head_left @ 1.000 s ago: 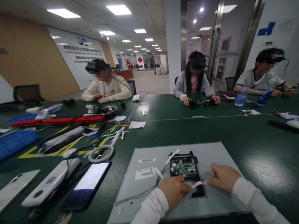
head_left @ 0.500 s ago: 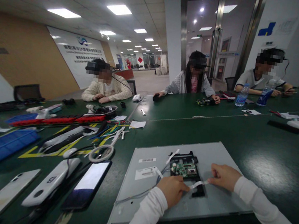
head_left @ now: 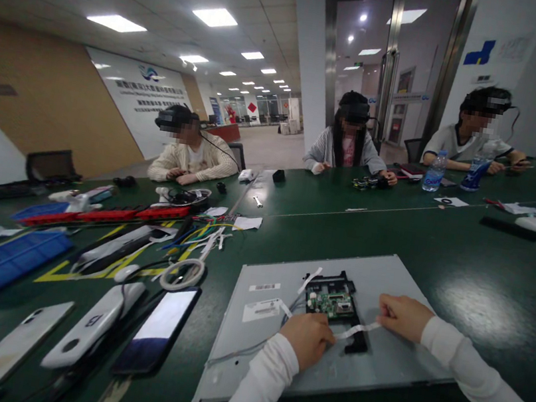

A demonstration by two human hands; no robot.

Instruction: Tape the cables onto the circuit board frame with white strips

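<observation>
A flat grey metal panel lies on the green table in front of me. On it sits a black bracket carrying a green circuit board. My left hand is closed on one end of a white strip of tape, and my right hand pinches the other end. The strip is stretched across the bracket's lower part; whether it touches is unclear. Another white strip stands up by the board's left edge. Thin grey wires run over the panel to the left, partly behind my left hand.
Left of the panel lie a phone, a roll of white tape, a white device and a blue tray. A red power strip lies farther back. Several people sit across the table, near two bottles.
My right hand has shifted slightly right, and the strip looks a little longer and straighter between my hands. Across the table, a person's hand has let go of a small black object.
</observation>
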